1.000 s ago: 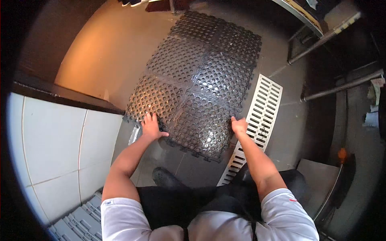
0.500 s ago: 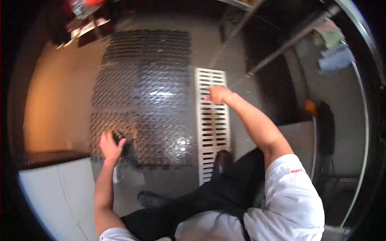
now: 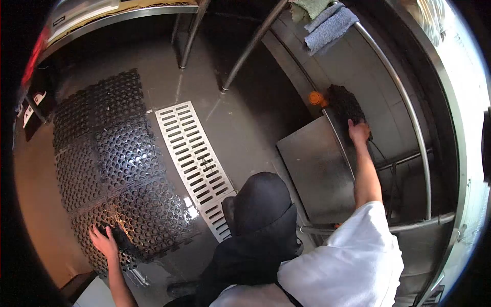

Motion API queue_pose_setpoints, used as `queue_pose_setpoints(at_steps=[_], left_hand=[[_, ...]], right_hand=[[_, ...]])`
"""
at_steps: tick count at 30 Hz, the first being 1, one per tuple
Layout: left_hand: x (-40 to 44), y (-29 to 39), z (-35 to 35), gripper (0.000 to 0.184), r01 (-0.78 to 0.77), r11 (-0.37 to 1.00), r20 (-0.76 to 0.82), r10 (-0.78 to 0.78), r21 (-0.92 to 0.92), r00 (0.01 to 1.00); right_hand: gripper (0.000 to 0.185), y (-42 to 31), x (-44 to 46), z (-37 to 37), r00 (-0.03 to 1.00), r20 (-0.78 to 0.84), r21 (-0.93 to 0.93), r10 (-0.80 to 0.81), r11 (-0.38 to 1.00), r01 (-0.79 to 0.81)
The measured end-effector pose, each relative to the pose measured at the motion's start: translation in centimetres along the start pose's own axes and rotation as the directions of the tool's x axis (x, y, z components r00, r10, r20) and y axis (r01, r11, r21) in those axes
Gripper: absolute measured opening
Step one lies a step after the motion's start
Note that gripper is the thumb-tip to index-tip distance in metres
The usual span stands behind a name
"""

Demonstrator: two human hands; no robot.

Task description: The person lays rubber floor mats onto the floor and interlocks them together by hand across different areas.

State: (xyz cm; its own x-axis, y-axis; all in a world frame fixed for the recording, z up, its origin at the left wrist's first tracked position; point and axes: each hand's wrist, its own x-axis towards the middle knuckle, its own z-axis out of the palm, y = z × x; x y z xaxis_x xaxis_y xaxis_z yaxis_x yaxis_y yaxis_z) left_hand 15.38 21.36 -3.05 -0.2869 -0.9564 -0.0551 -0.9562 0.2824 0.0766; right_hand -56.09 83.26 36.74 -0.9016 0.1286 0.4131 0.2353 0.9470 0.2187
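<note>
My left hand [image 3: 105,241] is at the lower left, its fingers spread over the black rubber mat [image 3: 102,174]. A dark patch beside it looks like a shadow. My right arm reaches out to the right, and my right hand [image 3: 359,131] has its fingers on the lower edge of a dark, rough-textured thing [image 3: 343,104]. That thing stands upright against the wall behind a steel box [image 3: 319,166]; its exact kind I cannot make out.
A white slotted drain grate [image 3: 183,138] runs along the wet floor beside the mat. An orange cap or fitting [image 3: 316,98] is next to the dark thing. Cloths [image 3: 330,28] hang on a metal rail [image 3: 404,92]. Table legs [image 3: 255,43] stand at the top.
My right hand has gone from above the drain grate to the dark thing by the wall. The view has turned right. My left hand stays over the mat with fingers spread.
</note>
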Motion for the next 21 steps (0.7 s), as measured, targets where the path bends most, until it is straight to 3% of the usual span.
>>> queue_pose_setpoints(at_steps=[1,4,9,12,13,14,15,16,17,18,19,21], left_hand=[[0.0,0.0,0.0,0.064,0.001,1.0,0.007,-0.001,0.02,1.0],[0.1,0.3,-0.4,0.064,0.014,0.999,0.014,-0.015,0.045,1.0],[0.5,1.6,0.1,0.065,0.067,0.998,-0.014,-0.067,0.01,0.998],[1.1,6.9,-4.3,0.076,0.044,0.999,0.062,-0.043,-0.014,0.997],[1.4,8.0,-3.9,0.08,0.067,0.997,0.066,-0.068,0.027,0.995],[1.9,8.9,-3.4,0.093,0.12,0.993,0.133,-0.121,0.017,0.984],[2.5,11.2,-5.2,0.109,0.245,0.968,0.321,-0.217,-0.048,0.922],[2.6,12.2,-3.7,0.124,0.327,0.942,0.412,-0.269,-0.075,0.871],[3.1,13.1,-3.5,0.136,0.426,0.898,0.571,-0.296,-0.106,0.766],[3.7,14.5,-3.3,0.142,0.449,0.891,0.612,-0.319,-0.066,0.724],[3.7,14.8,-3.5,0.148,0.487,0.873,0.658,-0.364,-0.004,0.659],[4.4,15.4,-4.2,0.152,0.518,0.855,0.701,-0.393,0.04,0.595]], right_hand=[[0.079,0.9,1.0,0.3,0.986,0.165,-0.056,0.021,0.998,-0.012],[0.082,1.8,1.9,1.1,0.933,0.36,-0.096,0.023,0.995,0.012],[0.1,0.7,3.9,1.3,0.921,0.378,-0.15,0.095,0.988,-0.04],[0.106,1.6,7.1,3.7,0.916,0.397,-0.204,-0.06,0.967,0.152],[0.101,2.5,9.1,4.0,0.821,0.57,-0.117,-0.043,0.984,0.132],[0.089,6.0,12.6,8.6,0.841,0.516,0.091,-0.163,0.987,0.135],[0.079,6.7,13.0,8.9,0.767,0.609,0.294,-0.201,0.956,0.017],[0.07,7.2,13.2,9.1,0.68,0.694,0.457,-0.236,0.875,-0.163],[0.06,7.4,13.1,8.9,0.583,0.767,0.537,-0.267,0.764,-0.357],[0.055,6.6,11.6,6.8,0.781,0.597,0.326,-0.183,0.945,-0.028],[0.054,2.3,12.2,4.4,0.768,0.589,0.341,-0.252,0.939,0.047],[0.055,7.1,10.9,6.1,0.745,0.615,0.365,-0.257,0.931,0.02]])
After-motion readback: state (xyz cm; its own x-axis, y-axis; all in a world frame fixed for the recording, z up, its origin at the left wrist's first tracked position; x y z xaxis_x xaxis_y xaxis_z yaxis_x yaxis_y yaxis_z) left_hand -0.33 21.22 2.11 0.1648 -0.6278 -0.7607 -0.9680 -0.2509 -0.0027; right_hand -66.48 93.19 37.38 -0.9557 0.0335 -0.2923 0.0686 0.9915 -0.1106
